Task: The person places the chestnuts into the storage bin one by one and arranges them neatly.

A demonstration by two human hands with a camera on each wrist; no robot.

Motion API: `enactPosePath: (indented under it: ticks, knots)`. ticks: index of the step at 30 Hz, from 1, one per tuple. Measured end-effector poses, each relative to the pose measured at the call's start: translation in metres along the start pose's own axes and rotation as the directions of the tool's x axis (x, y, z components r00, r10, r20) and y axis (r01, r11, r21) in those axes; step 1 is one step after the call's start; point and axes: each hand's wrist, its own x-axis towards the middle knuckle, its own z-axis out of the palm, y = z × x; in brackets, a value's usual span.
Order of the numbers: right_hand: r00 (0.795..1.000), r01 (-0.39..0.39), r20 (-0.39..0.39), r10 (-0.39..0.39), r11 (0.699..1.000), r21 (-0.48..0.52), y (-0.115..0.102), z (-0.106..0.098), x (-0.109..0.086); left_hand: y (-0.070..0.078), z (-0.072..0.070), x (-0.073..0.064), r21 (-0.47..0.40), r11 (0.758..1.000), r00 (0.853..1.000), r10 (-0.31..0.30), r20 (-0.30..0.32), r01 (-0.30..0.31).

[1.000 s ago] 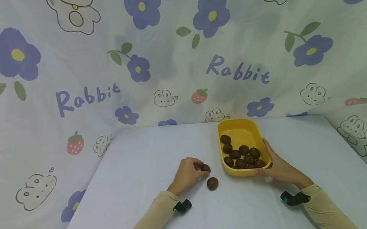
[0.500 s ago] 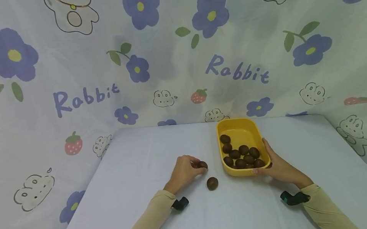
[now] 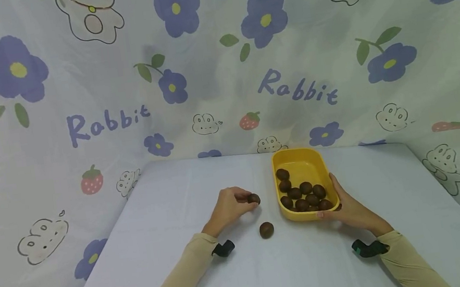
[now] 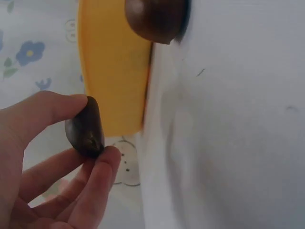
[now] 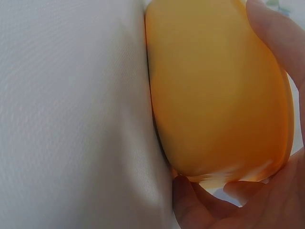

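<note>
My left hand (image 3: 229, 209) pinches a glossy dark brown chestnut (image 4: 86, 128) between thumb and fingertips. In the left wrist view the nut is held above the white tabletop, to the left of the yellow box. A second chestnut (image 3: 266, 230) lies loose on the table, just below the left hand in the head view. Gripping the near right corner of the yellow plastic box (image 3: 301, 154) is my right hand (image 3: 354, 212). Several more chestnuts (image 3: 301, 206) lie inside, mostly in the box's near half. In the right wrist view, fingers and thumb curve around the box wall (image 5: 214, 86).
A white cloth covers the table (image 3: 167, 195). Behind it and along both sides hangs a pale curtain (image 3: 221, 76) printed with flowers and rabbits. Each wrist carries a small black camera mount (image 3: 370, 247).
My left hand has drifted away from me, farther up the table, still pinching the chestnut. The right hand, the box and the loose chestnut have stayed in place.
</note>
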Motion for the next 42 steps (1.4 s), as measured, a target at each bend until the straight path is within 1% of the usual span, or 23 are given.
enactPosePath:
  ticks: [4, 9, 13, 19, 23, 28, 35, 39, 42]
  knots:
    - [1.000, 0.002, -0.003, -0.002, 1.000, -0.001, 0.000, 0.000, 0.000, 0.003, -0.002, 0.007, 0.001, 0.999, 0.999, 0.047, -0.009, -0.047]
    - [1.000, 0.003, -0.001, -0.003, 1.000, -0.005, -0.001, 0.000, 0.000, 0.010, -0.005, 0.015, -0.021, 0.997, 0.997, 0.075, -0.022, -0.076]
    - [1.000, -0.004, 0.000, 0.004, 1.000, -0.009, -0.002, 0.000, -0.001, 0.014, -0.006, 0.022, -0.027, 0.996, 0.997, 0.080, -0.021, -0.080]
    - [1.000, 0.000, -0.004, 0.000, 1.000, -0.016, -0.002, 0.000, -0.001, 0.023, -0.006, 0.033, -0.037, 0.996, 0.997, 0.080, -0.004, -0.080]
    - [1.000, 0.007, -0.009, -0.007, 1.000, -0.023, -0.001, 0.000, -0.001, 0.029, -0.004, 0.042, -0.040, 0.995, 0.995, 0.097, 0.007, -0.097]
    - [1.000, 0.006, -0.010, -0.006, 1.000, -0.025, 0.000, 0.001, 0.000, 0.036, 0.000, 0.052, -0.022, 0.993, 0.993, 0.117, 0.011, -0.117]
    - [1.000, 0.002, -0.006, -0.002, 1.000, -0.024, 0.001, 0.000, 0.001, 0.043, 0.008, 0.066, -0.019, 0.984, 0.984, 0.175, 0.034, -0.175]
    - [1.000, 0.010, -0.003, -0.010, 1.000, -0.013, 0.001, -0.001, 0.001, 0.046, 0.013, 0.073, -0.024, 0.983, 0.982, 0.184, 0.049, -0.183]
    - [1.000, 0.019, -0.003, -0.019, 1.000, -0.003, 0.001, -0.001, 0.001, 0.049, 0.017, 0.079, -0.010, 0.983, 0.982, 0.181, 0.057, -0.181]
